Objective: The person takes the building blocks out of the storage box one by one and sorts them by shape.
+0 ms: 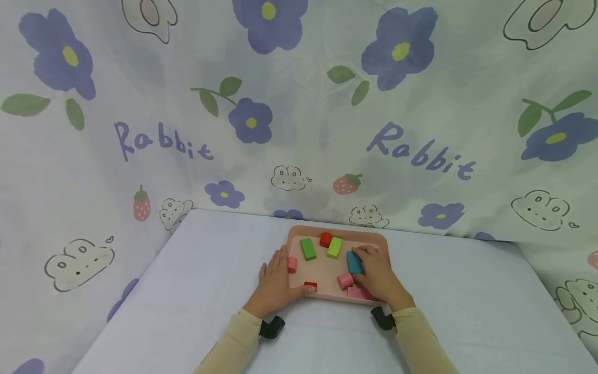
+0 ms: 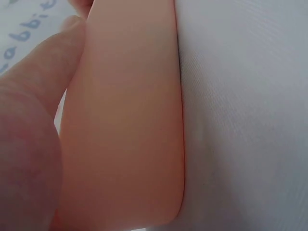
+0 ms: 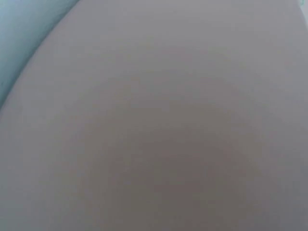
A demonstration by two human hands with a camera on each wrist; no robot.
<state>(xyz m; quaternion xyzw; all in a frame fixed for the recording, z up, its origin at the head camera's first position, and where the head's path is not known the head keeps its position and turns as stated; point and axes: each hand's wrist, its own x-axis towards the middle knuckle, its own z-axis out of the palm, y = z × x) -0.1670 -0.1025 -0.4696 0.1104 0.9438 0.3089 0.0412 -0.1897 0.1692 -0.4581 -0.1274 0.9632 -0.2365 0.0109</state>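
Observation:
A shallow pink tray (image 1: 322, 269) holds several toy blocks. My right hand (image 1: 377, 274) is over its right side, pinching a blue block (image 1: 354, 262) between thumb and fingers. Just below lie a pink cylinder (image 1: 345, 281) and a pink block (image 1: 357, 293), the latter partly under the hand. My left hand (image 1: 274, 284) rests against the tray's near left corner, fingers straight along the left side, thumb along the near rim beside a red block (image 1: 310, 286). In the left wrist view the thumb (image 2: 48, 67) touches the tray's wall (image 2: 125, 110). The right wrist view is too blurred to read.
In the tray's far part lie a green block (image 1: 308, 249), a light green block (image 1: 334, 248) and a red piece (image 1: 326, 239). Another pink cylinder (image 1: 291, 265) sits by the left wall. A white table (image 1: 467, 291) surrounds the tray, with a patterned curtain (image 1: 299, 145) behind.

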